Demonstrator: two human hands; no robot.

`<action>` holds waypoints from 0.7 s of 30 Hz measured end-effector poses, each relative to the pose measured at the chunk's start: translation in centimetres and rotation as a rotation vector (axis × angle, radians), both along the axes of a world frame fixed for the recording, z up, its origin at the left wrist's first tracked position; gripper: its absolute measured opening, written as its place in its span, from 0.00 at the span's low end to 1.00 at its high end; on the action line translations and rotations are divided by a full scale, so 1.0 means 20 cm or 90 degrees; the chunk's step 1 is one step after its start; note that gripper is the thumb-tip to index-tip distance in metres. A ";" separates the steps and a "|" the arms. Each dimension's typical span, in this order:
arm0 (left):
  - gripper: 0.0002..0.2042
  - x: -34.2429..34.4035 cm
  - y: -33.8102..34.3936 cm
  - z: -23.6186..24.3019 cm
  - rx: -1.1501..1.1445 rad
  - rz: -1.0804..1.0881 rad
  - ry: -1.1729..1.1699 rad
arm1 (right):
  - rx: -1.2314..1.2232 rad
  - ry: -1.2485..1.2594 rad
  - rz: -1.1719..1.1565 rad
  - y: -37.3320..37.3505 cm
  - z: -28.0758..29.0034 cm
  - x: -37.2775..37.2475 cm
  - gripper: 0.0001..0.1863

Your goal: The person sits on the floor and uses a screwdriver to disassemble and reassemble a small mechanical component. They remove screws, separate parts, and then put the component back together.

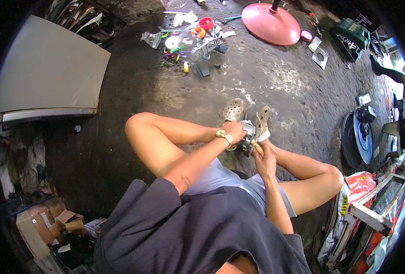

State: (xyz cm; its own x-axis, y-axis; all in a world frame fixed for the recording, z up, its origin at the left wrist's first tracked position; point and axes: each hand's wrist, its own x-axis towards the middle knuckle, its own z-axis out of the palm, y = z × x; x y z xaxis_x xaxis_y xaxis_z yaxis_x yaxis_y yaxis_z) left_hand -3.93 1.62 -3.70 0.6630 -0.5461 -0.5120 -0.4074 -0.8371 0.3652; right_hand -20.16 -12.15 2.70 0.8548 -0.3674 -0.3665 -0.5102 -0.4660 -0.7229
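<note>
The left hand is gripping a metal part, the right hand a handle; slackening fingers could be dropping the part onto the shoe beyond.

There are two hands, one metal device, one wooden handle, two clogs, one wristwatch, one round red base, one green case, one red ring, one orange ring, one white roll, two large discs and one grey cabinet

Hands could pass over floor beyond the shoes; knees flank both sides, scattered parts block farther off
</note>
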 end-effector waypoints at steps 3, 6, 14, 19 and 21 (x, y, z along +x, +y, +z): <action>0.19 -0.02 -0.01 0.07 -0.046 -0.132 0.008 | -0.001 0.035 0.009 -0.01 0.02 0.02 0.21; 0.19 -0.05 -0.01 0.04 -0.090 -0.050 0.093 | -0.003 0.007 0.016 -0.02 0.00 0.02 0.20; 0.44 0.76 0.27 0.23 -0.215 0.367 0.034 | 0.006 -0.046 -0.040 -0.08 0.08 -0.01 0.20; 0.48 0.54 0.14 0.39 -0.015 -0.009 -0.107 | 0.030 -0.045 -0.154 -0.13 0.05 -0.07 0.22; 0.61 0.24 0.05 0.34 0.022 -0.230 -0.063 | 0.090 -0.044 -0.216 -0.13 -0.05 -0.11 0.23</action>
